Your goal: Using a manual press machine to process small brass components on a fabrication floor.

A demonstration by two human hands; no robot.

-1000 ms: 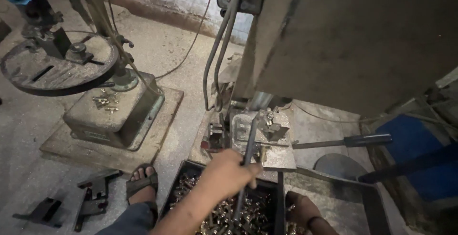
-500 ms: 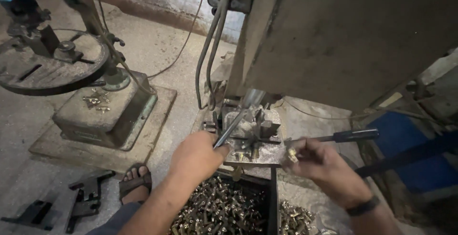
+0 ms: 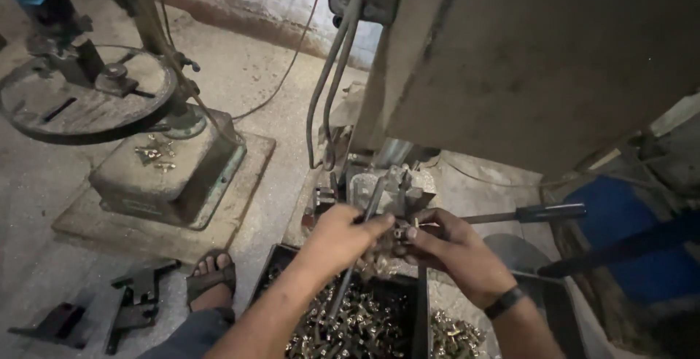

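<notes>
Down low, close under a big grey machine housing (image 3: 539,60): left hand (image 3: 343,231) closed in a fist around a long dark metal rod (image 3: 364,228), upper end of the rod leaning against the metal fixture (image 3: 390,191) at the machine's base, lower end slanting down over a dark tray (image 3: 408,308) heaped with small brass-coloured parts (image 3: 350,326). Right hand (image 3: 452,246), black band on the wrist, fingers curled and pinched around a small metal piece (image 3: 402,231) held right at the fixture, thumb tip almost touching the left hand's knuckles; exact shape of the piece too small to tell. Just beyond the right hand, a horizontal lever with a black grip (image 3: 539,213) sticking out to the right, untouched. More brass-coloured parts spilled loose beside the tray (image 3: 452,333), on the right. On the floor to the left, a sandalled foot (image 3: 210,279), then a few dark metal brackets (image 3: 131,304). Farther left, well apart from both hands, a second machine with a large flywheel (image 3: 84,100) on a heavy greenish base (image 3: 171,173), a handful of small brass bits (image 3: 154,155) lying on top of that base. Blue object (image 3: 634,235) at far right, partly hidden behind dark bars.
</notes>
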